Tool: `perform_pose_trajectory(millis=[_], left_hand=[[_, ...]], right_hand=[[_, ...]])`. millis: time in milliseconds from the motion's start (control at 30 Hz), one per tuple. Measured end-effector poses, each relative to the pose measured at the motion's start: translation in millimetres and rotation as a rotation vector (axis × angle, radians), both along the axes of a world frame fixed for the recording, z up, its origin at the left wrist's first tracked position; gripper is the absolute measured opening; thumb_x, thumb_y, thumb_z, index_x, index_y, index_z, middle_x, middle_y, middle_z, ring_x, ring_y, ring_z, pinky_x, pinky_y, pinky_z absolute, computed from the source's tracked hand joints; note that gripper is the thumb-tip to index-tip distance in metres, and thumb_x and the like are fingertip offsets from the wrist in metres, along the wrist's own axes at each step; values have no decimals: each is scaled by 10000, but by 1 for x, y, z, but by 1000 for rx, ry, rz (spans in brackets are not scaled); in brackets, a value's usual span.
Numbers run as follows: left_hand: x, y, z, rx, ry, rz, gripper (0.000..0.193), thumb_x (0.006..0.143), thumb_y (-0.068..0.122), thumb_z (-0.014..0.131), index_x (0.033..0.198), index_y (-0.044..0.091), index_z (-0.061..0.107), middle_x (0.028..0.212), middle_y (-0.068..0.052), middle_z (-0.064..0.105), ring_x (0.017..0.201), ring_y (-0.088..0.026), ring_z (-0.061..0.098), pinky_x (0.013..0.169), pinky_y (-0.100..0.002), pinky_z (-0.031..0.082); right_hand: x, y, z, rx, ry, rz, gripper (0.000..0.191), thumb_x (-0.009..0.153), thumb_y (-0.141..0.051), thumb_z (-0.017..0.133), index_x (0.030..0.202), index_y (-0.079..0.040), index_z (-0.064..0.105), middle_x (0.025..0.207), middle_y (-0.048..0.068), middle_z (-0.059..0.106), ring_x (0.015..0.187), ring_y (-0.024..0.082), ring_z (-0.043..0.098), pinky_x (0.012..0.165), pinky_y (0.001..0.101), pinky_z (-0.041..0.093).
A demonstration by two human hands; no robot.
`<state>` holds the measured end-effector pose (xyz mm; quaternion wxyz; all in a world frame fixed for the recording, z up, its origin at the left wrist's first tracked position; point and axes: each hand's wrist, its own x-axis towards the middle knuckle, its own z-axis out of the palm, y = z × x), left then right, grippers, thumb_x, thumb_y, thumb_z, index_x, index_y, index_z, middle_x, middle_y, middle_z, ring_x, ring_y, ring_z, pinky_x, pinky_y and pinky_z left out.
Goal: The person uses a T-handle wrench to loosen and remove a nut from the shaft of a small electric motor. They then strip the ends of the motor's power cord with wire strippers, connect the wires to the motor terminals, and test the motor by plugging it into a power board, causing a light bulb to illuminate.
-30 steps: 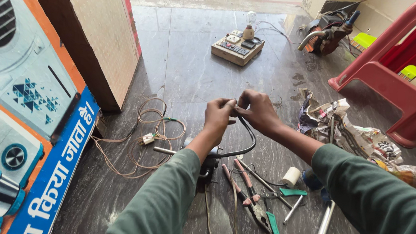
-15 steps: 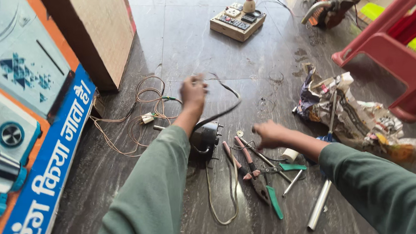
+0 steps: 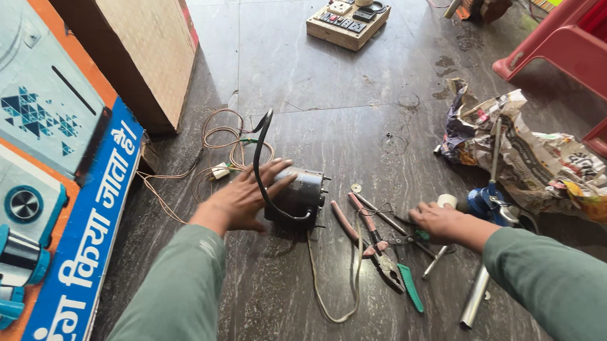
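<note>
A small dark electric motor (image 3: 298,197) lies on the dark stone floor, with a black cable (image 3: 260,159) looping up over it. My left hand (image 3: 242,198) rests flat against the motor's left side, fingers spread. My right hand (image 3: 441,220) reaches down among several hand tools to the right: red-handled pliers (image 3: 362,230), a green-handled tool (image 3: 411,286) and thin screwdrivers. Its fingers touch the tools near a small white tape roll (image 3: 447,200); whether they grip one is unclear.
Thin tangled wires (image 3: 219,151) lie left of the motor. A wooden switchboard (image 3: 347,19) sits far back. Crumpled newspaper (image 3: 524,159) with a blue tool lies right, beside a red plastic stool (image 3: 574,45). A wooden box (image 3: 138,48) and a printed carton (image 3: 33,171) stand left. A metal tube (image 3: 475,305) lies near.
Both hands held the black cable up together; they parted. My left hand came down onto the motor, and my right hand moved right into the tools.
</note>
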<state>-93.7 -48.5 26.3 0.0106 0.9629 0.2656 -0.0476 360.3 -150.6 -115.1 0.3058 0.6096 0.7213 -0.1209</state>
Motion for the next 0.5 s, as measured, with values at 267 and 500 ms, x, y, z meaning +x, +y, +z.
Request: perform_pose_trajectory(millis=[267, 500], left_hand=[[67, -11, -64, 397, -101, 238, 1004, 846, 182, 771, 1636, 175, 152, 1645, -226, 207, 1518, -460, 179, 1077, -731, 284], [99, 16, -50, -53, 128, 499, 1086, 801, 89, 760, 1628, 184, 63, 1679, -200, 83, 1548, -444, 84, 1053, -794, 316]], right_hand=[[30, 7, -12, 239, -48, 243, 262, 986, -229, 542, 1223, -123, 578, 1094, 55, 657, 1185, 291, 573, 993, 447, 474], [5, 17, 20, 226, -61, 309, 263, 975, -219, 496, 1197, -92, 557, 1088, 86, 625, 1129, 281, 569, 964, 511, 435]])
